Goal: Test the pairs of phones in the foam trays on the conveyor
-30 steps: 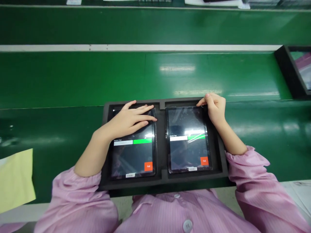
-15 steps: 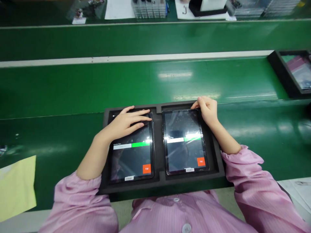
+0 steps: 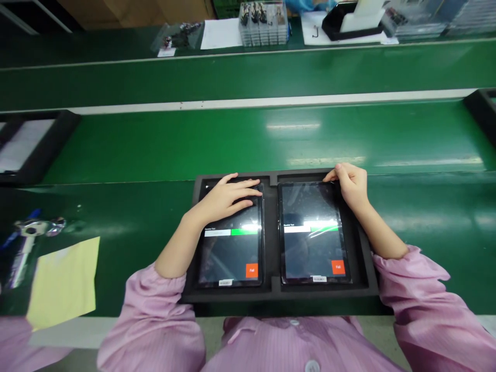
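Two tablets lie side by side in a black foam tray (image 3: pixel 274 232) at the front of the green bench. Across the upper part of the left tablet (image 3: pixel 232 256) rests my left hand (image 3: pixel 228 199), fingers spread and holding nothing. My right hand (image 3: pixel 352 183) is at the top right corner of the right tablet (image 3: pixel 312 248), its fingers curled together at the tray's edge; whether they pinch anything is hidden. Both lit screens show a white and green bar and an orange "Fail" square. Each tablet has a small white label at its lower edge.
A yellow sheet (image 3: pixel 65 281) and a metal tool (image 3: pixel 29 243) lie on the left. Another black tray (image 3: pixel 39 144) sits on the belt at far left, one more (image 3: pixel 484 111) at far right. Clear boxes (image 3: pixel 263 23) and papers stand on the back shelf. A pink sleeve (image 3: pixel 23 343) shows at lower left.
My view has shifted left, so everything appears further right and the left-hand black tray and metal tool have come into view. Both hands keep nearly the same places on the tablets.
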Motion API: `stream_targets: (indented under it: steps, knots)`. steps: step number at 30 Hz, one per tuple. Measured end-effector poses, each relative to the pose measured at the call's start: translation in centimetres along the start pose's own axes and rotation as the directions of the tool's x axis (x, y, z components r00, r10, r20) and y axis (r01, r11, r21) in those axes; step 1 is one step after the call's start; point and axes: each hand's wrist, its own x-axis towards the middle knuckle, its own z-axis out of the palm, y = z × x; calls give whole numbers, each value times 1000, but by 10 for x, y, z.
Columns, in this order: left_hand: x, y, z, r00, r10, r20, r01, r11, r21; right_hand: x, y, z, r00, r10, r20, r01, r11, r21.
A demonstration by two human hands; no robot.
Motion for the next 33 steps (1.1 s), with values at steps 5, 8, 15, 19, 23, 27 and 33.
stream_targets:
  steps: [5, 8, 15, 19, 23, 27, 33]
  knots:
    - [2, 2, 2, 1000, -12, -27, 13, 999, 50, 1, 0, -1, 1000, -1, 13, 1, 1000, -24]
    - [2, 5, 3, 997, -15, -79, 24, 992, 121, 1, -1, -1, 1000, -4, 21, 4, 1000, -17]
    - [-2, 6, 1, 802, -92, -590, 192, 975, 108, 1, 0, 0, 1000, 17, -15, -17, 1000, -1]
    - [-4, 3, 3, 724, -238, -647, 272, 961, -48, 0, 3, 1, 999, 28, -46, -27, 999, 30]
    - [-1, -2, 6, 604, -337, -722, 188, 941, -281, 0, 7, 2, 997, 22, -75, -21, 1000, 15]
    - [6, -10, 5, 529, -587, -613, -140, 652, -745, 1, 10, 4, 990, -7, -139, 9, 1000, 14]
    - [5, -20, -4, 605, -721, -338, -334, 156, -930, 1, 15, 2, 989, 17, -147, -15, 1000, 11]
